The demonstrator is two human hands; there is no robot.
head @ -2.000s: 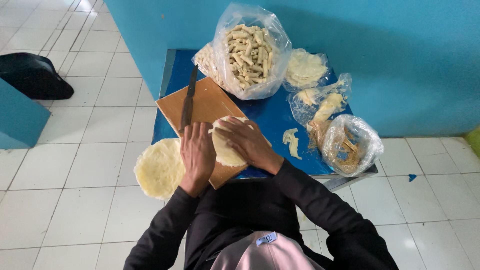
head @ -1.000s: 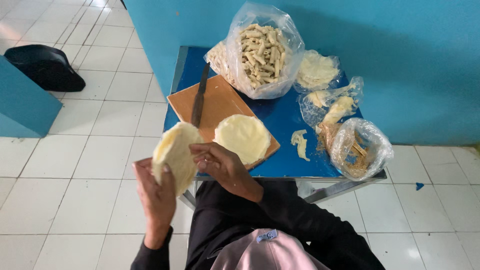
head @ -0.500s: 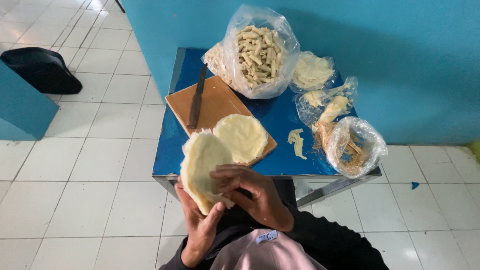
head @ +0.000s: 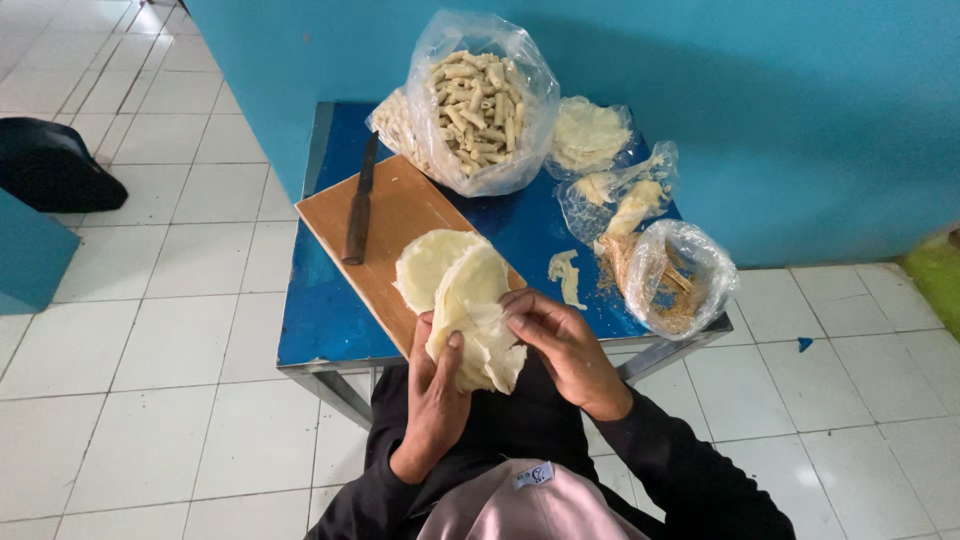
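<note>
My left hand [head: 435,395] holds up a stack of thin pale round dough sheets [head: 475,320] at the near edge of the small blue table [head: 325,320]. My right hand [head: 560,345] pinches the top sheet of that stack at its right edge. Just beyond, another pale round sheet [head: 425,265] lies flat on the brown cutting board [head: 400,215]. A dark-handled knife [head: 358,205] rests along the board's left side.
At the table's back stands a clear bag of rolled pale sticks [head: 480,100]. To the right are smaller bags of dough sheets [head: 590,135], scraps [head: 625,205] and a bag with brown crumbs [head: 675,280]. A loose scrap [head: 565,275] lies beside the board. White tiled floor surrounds, with a dark bag [head: 50,165] at left.
My left hand lifted a stack of sheets from beside the table's left and brought it in front of me, over the board's near edge. My right hand now grips its top sheet.
</note>
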